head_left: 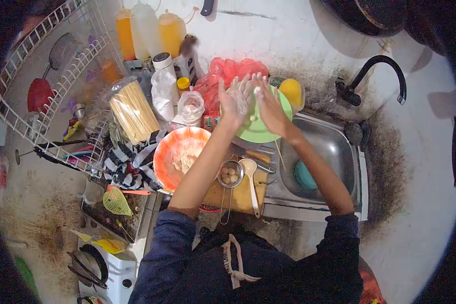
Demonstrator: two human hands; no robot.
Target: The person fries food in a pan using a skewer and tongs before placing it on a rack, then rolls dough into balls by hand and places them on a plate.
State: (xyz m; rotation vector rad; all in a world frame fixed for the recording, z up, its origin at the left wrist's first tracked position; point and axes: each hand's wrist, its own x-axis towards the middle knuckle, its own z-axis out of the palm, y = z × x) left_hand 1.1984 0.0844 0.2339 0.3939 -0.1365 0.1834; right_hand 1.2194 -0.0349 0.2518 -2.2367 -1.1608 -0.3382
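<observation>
Both my hands are raised over a light green plate (278, 129). My left hand (234, 101) is open, fingers stretched and spread, its palm coated with something white and pasty. Close beside it my right hand (269, 104) is also open, its fingers extended and a white smear near the thumb. A small pale ball (252, 118) shows on the plate between my wrists. From the plate's near edge a thin skewer (280, 153) sticks out. Partly behind my left forearm stands an orange-and-white bowl (163, 157) with pale dough or flour (185, 161) in it.
A small strainer (230, 175) with several round balls and a cream ladle (251, 185) lie on a wooden board (228, 200). At right is a metal sink (334, 147) with a black faucet (375, 63). Bagged skewers (133, 110), bottles (171, 33) and a dish rack (23, 129) stand left.
</observation>
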